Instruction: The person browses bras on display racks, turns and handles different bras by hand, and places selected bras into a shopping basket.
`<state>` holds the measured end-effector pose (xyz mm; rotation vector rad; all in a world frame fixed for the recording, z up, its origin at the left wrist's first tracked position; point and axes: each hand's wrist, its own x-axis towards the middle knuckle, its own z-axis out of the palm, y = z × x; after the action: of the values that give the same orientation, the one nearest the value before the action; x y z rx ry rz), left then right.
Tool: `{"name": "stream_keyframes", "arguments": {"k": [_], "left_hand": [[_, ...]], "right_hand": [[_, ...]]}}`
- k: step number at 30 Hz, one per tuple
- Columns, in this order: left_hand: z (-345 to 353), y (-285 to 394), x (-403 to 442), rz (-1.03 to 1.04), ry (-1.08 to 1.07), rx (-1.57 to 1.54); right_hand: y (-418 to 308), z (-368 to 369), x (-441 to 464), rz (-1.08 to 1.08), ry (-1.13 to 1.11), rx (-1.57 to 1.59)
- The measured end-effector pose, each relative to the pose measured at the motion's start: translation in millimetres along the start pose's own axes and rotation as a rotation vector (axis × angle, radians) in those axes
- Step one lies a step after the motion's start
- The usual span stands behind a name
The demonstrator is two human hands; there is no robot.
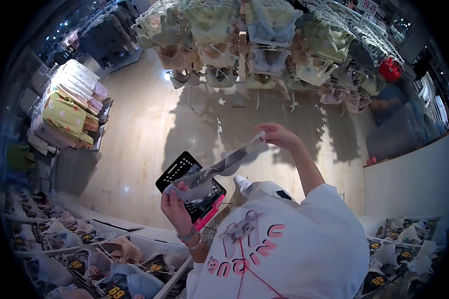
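A grey bra (224, 163), stretched out lengthwise, runs between my two hands in front of my body. My left hand (176, 205) pinches its near left end, with a watch and a band on the wrist. At the far right end, my right hand (279, 135) grips the fabric between thumb and fingers, with that arm reaching forward. Beneath the bra is a black perforated basket (172, 172) with a pink edge, partly covered by the fabric and by my left hand. Something dark grey shows inside the basket, too hidden to name.
Racks of hanging bras (217, 55) stand ahead. A stand of folded-over clothes (65, 112) is at the left. Bins of bras with price tags (115, 291) lie near me at the lower left, and more at the lower right. A grey plastic tub (396, 132) sits at the right.
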<state>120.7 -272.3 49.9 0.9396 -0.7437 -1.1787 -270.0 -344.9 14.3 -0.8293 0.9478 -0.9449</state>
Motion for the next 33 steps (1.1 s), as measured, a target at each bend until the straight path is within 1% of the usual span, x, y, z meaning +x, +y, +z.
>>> {"name": "stream_keyframes", "arguments": {"k": [2,5,8,11,14,17,20,22,26,28,32,33], "left_hand": [[-1.2,0.2,1.6,-0.006,0.005,-0.009],[-1.1,2.6,4.9,-0.033,-0.005,-0.041],[-1.2,-2.4,8.0,-0.05,-0.025,-0.108],[0.5,-4.7,9.1,-0.078,-0.069,-0.17],[8.9,-1.3,10.0,-0.099,-0.111,-0.209],[20.4,7.6,7.3,-0.101,-0.121,-0.245],[12.9,9.1,12.2,-0.107,-0.165,-0.264],[8.9,9.5,14.3,-0.106,-0.204,-0.272],[10.4,14.6,12.7,-0.086,-0.219,-0.171],[17.7,21.2,9.9,-0.063,-0.238,-0.08],[13.2,22.7,10.1,-0.068,-0.161,-0.019],[12.1,23.0,10.1,-0.07,-0.144,-0.021]], "right_hand": [[-16.5,15.9,-8.7,-0.092,0.024,0.133],[-22.8,14.5,-8.5,-0.171,-0.026,0.091],[-22.2,7.0,-4.4,-0.205,0.026,0.109],[-22.0,7.5,-5.1,-0.333,0.05,0.31],[-38.6,27.2,-15.8,-0.351,0.04,0.413],[-48.2,36.1,-18.0,-0.404,-0.027,0.48],[-58.8,40.5,-23.8,-0.399,-0.049,0.39],[-56.2,39.1,-19.6,-0.44,-0.09,0.336],[-64.5,55.1,-24.3,-0.462,-0.164,0.282],[-71.8,60.8,-28.7,-0.4,-0.132,0.173],[-76.2,63.6,-31.3,-0.279,-0.032,-0.01],[-74.1,66.6,-31.1,-0.294,0.007,-0.015]]}}
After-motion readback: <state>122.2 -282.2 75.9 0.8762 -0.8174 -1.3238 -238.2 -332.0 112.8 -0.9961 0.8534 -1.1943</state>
